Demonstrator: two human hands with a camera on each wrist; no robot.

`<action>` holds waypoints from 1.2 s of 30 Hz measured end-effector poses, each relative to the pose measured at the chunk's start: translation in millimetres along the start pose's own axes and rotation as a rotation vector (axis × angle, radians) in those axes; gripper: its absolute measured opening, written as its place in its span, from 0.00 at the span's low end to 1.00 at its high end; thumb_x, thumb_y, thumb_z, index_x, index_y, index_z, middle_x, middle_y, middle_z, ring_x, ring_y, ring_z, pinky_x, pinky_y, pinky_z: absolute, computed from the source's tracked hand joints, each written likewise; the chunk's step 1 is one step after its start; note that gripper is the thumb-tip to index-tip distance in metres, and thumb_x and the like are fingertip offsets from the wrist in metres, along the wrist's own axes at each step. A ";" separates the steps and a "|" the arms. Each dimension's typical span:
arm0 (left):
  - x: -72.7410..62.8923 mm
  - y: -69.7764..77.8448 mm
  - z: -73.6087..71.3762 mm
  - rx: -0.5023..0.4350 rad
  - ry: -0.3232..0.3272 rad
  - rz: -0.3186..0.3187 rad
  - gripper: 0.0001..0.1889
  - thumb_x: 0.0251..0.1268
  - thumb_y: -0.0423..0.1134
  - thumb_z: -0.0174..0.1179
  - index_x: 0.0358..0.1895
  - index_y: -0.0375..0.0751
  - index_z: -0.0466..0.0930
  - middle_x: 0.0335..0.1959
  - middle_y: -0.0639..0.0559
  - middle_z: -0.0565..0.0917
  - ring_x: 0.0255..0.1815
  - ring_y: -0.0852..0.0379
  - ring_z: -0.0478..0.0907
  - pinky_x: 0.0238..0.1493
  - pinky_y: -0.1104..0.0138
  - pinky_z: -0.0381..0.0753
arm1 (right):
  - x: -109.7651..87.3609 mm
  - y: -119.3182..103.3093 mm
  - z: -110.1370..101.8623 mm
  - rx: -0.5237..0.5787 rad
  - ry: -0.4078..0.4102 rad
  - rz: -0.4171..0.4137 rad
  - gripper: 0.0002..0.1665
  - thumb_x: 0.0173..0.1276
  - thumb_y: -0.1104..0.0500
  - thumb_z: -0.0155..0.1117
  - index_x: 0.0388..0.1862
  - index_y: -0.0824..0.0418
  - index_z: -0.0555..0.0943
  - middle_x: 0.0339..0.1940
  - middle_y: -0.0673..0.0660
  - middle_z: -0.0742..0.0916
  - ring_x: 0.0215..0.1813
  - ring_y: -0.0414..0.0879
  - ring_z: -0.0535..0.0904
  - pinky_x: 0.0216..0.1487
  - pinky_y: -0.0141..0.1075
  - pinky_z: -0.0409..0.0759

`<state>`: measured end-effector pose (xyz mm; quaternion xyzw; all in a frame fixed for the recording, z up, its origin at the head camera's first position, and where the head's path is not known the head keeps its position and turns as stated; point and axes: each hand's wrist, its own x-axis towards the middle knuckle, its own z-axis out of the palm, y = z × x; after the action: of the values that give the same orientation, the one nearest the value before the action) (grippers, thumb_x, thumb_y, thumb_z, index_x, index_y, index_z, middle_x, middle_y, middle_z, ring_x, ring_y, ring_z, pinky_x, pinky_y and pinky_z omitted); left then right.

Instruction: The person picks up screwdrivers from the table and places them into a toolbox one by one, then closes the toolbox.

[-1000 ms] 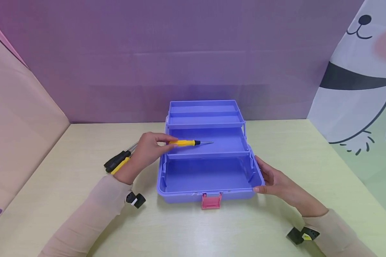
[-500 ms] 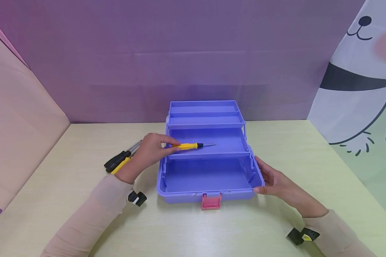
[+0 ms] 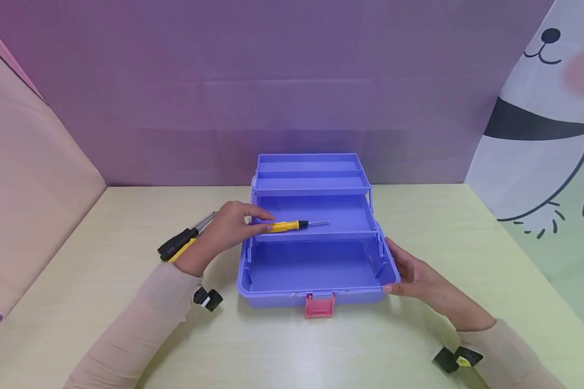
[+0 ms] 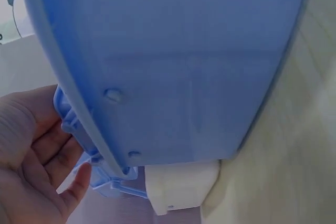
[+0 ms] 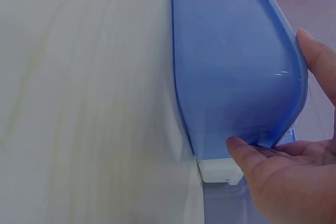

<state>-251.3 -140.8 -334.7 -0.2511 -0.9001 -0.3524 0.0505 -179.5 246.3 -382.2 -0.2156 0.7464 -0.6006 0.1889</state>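
A small screwdriver [image 3: 288, 226] with a yellow handle and black collar lies in the middle tray of the purple toolbox [image 3: 316, 297]. At the handle's end is my left hand [image 3: 231, 229], its thumb and forefinger spread slightly apart; the thumb is close beside the handle. In the left wrist view my left hand [image 4: 37, 156] reaches over the tray's edge, with the screwdriver hidden. My right hand [image 3: 420, 278] holds the toolbox at its front right corner, thumb on the rim and fingers along the side. The right wrist view shows this hand [image 5: 294, 171] on the toolbox wall [image 5: 236, 66].
Several screwdrivers [image 3: 180, 243] with black and yellow handles lie on the table [image 3: 321, 351] left of the toolbox, partly behind my left forearm. The toolbox stands open with stepped trays [image 3: 311, 183] and a pink latch [image 3: 319, 306]. A purple backdrop [image 3: 292, 81] rises behind.
My left hand has moved slightly right and lowered the yellow screwdriver into the middle tray. Its thumb and forefinger have parted from the handle. My right hand stays on the toolbox corner.
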 end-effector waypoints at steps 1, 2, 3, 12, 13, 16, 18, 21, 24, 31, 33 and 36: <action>-0.8 -1.1 0.3 -0.029 0.004 -0.014 0.10 0.56 0.38 0.67 0.42 0.41 0.87 0.39 0.49 0.87 0.48 0.50 0.80 0.47 0.55 0.78 | -0.1 0.0 0.3 0.001 -0.001 -0.003 0.58 0.61 0.63 0.65 0.75 0.66 0.35 0.75 0.70 0.45 0.71 0.71 0.49 0.58 0.26 0.70; -1.9 -2.4 0.5 -0.059 0.009 -0.026 0.11 0.56 0.38 0.67 0.43 0.41 0.87 0.40 0.49 0.87 0.49 0.49 0.79 0.47 0.55 0.78 | -0.3 0.2 0.4 0.002 -0.001 -0.003 0.58 0.61 0.63 0.65 0.75 0.67 0.35 0.75 0.70 0.45 0.71 0.71 0.49 0.58 0.26 0.70; -3.2 -3.7 0.6 -0.098 0.017 -0.039 0.11 0.56 0.37 0.67 0.43 0.41 0.87 0.41 0.49 0.87 0.51 0.49 0.79 0.47 0.55 0.78 | -0.4 0.2 0.7 0.003 -0.003 -0.006 0.58 0.61 0.63 0.65 0.75 0.67 0.35 0.75 0.71 0.45 0.71 0.72 0.49 0.58 0.26 0.70; -15.6 -15.1 -5.3 -0.284 0.108 -0.161 0.13 0.59 0.40 0.65 0.47 0.43 0.85 0.48 0.48 0.84 0.56 0.50 0.76 0.55 0.52 0.76 | -1.9 -0.9 1.2 0.002 -0.003 -0.003 0.57 0.61 0.63 0.65 0.75 0.67 0.35 0.76 0.69 0.45 0.71 0.70 0.47 0.59 0.25 0.69; -16.2 -16.1 -6.5 -0.288 0.117 -0.168 0.14 0.59 0.40 0.65 0.47 0.43 0.85 0.48 0.48 0.84 0.56 0.51 0.76 0.54 0.53 0.77 | -1.7 -0.7 0.5 0.002 -0.004 -0.007 0.57 0.61 0.63 0.65 0.75 0.67 0.35 0.76 0.69 0.45 0.71 0.70 0.47 0.59 0.25 0.69; -18.2 -17.8 -9.2 -0.305 0.125 -0.182 0.15 0.60 0.42 0.65 0.48 0.42 0.84 0.49 0.47 0.84 0.54 0.51 0.77 0.52 0.54 0.78 | -1.0 -1.1 -0.9 0.007 -0.002 -0.002 0.57 0.62 0.64 0.64 0.75 0.65 0.35 0.76 0.68 0.45 0.71 0.69 0.48 0.59 0.26 0.69; -20.4 -19.2 -10.2 -0.311 0.127 -0.190 0.15 0.60 0.42 0.65 0.49 0.41 0.84 0.49 0.47 0.84 0.54 0.50 0.77 0.52 0.55 0.79 | -1.0 -0.7 -1.1 0.008 -0.003 -0.005 0.57 0.62 0.63 0.65 0.75 0.66 0.35 0.76 0.69 0.45 0.71 0.69 0.48 0.59 0.26 0.69; -24.7 -20.4 -12.1 -0.316 0.123 -0.211 0.16 0.60 0.42 0.64 0.50 0.40 0.83 0.50 0.46 0.83 0.54 0.50 0.77 0.50 0.56 0.80 | -1.4 -0.4 -0.5 0.006 0.005 0.010 0.58 0.61 0.63 0.65 0.76 0.65 0.36 0.76 0.69 0.46 0.71 0.68 0.50 0.58 0.26 0.70; -29.0 -22.7 -14.8 -0.313 0.133 -0.220 0.16 0.61 0.43 0.64 0.50 0.40 0.83 0.50 0.46 0.83 0.53 0.50 0.78 0.48 0.60 0.81 | -1.2 0.5 -0.4 -0.002 0.010 0.014 0.58 0.61 0.62 0.66 0.76 0.65 0.36 0.76 0.69 0.46 0.71 0.68 0.51 0.58 0.26 0.70; -41.4 -31.0 -22.9 -0.349 0.155 -0.237 0.18 0.60 0.44 0.64 0.51 0.39 0.82 0.50 0.45 0.83 0.48 0.58 0.80 0.44 0.72 0.80 | 1.0 0.4 0.4 -0.011 0.006 0.018 0.58 0.61 0.62 0.66 0.76 0.65 0.36 0.76 0.69 0.46 0.71 0.71 0.50 0.58 0.26 0.70; -44.5 -33.4 -26.0 -0.356 0.163 -0.247 0.19 0.60 0.45 0.64 0.52 0.40 0.82 0.50 0.44 0.83 0.47 0.61 0.80 0.45 0.73 0.79 | 1.3 0.5 0.5 -0.010 0.006 0.025 0.58 0.61 0.61 0.66 0.76 0.65 0.36 0.76 0.68 0.46 0.71 0.71 0.50 0.57 0.26 0.70; -47.4 -37.2 -29.5 -0.324 0.166 -0.251 0.19 0.61 0.46 0.63 0.53 0.40 0.81 0.50 0.44 0.83 0.46 0.62 0.81 0.44 0.74 0.79 | 1.1 0.7 0.1 -0.006 0.007 0.022 0.58 0.61 0.62 0.66 0.76 0.64 0.36 0.76 0.68 0.46 0.71 0.70 0.51 0.57 0.27 0.71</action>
<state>-230.8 -203.2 -348.0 -0.1118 -0.8487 -0.5154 0.0393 -180.4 245.8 -382.8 -0.2060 0.7512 -0.5968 0.1925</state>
